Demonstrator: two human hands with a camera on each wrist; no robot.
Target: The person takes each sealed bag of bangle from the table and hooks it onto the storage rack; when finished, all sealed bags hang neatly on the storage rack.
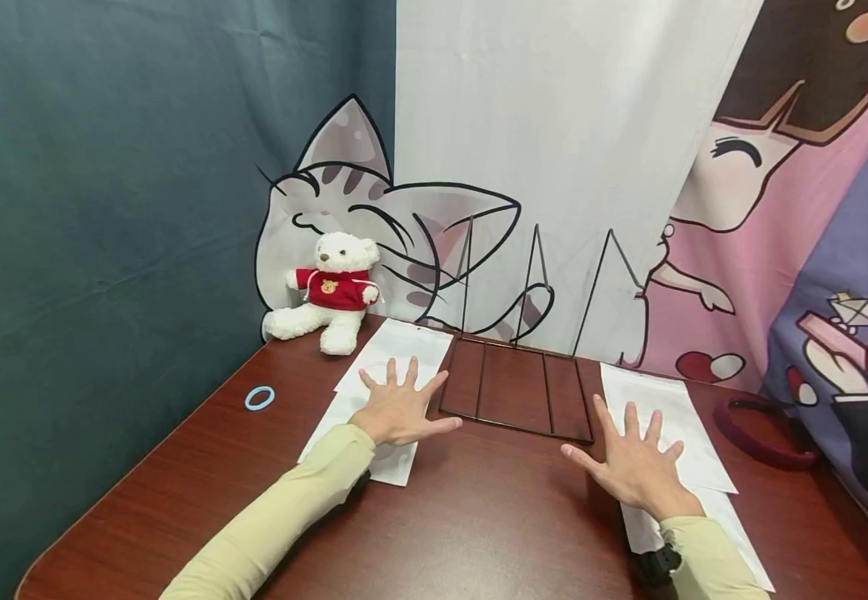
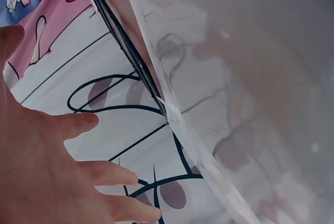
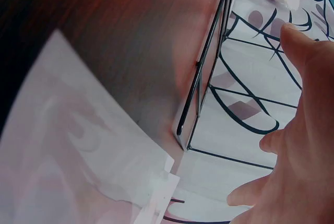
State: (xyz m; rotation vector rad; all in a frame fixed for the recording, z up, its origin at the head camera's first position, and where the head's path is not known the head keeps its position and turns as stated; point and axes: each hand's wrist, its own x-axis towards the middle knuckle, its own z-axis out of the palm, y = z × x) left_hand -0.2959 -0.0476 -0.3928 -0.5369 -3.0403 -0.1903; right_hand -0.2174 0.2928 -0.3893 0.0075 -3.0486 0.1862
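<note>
My left hand (image 1: 396,412), fingers spread and palm down, is over white sheets (image 1: 362,402) on the left; whether it touches them I cannot tell. Over the inner edge of the right-hand white sheets (image 1: 692,429) is my right hand (image 1: 638,462), its fingers also spread. Neither hand holds anything. Between and beyond them stands a black wire rack (image 1: 512,425) with a flat base and upright pointed frames at the back. The left wrist view has the left hand (image 2: 57,161) beside a glossy sheet (image 2: 261,104); the right wrist view has the right hand (image 3: 297,145) near the rack (image 3: 198,85).
A white teddy bear (image 1: 338,290) in a red top sits at the back left of the brown table (image 1: 479,517). A light blue ring (image 1: 259,398) lies near the left edge, a dark red headband (image 1: 764,442) at the right. Printed curtains (image 1: 576,108) hang behind.
</note>
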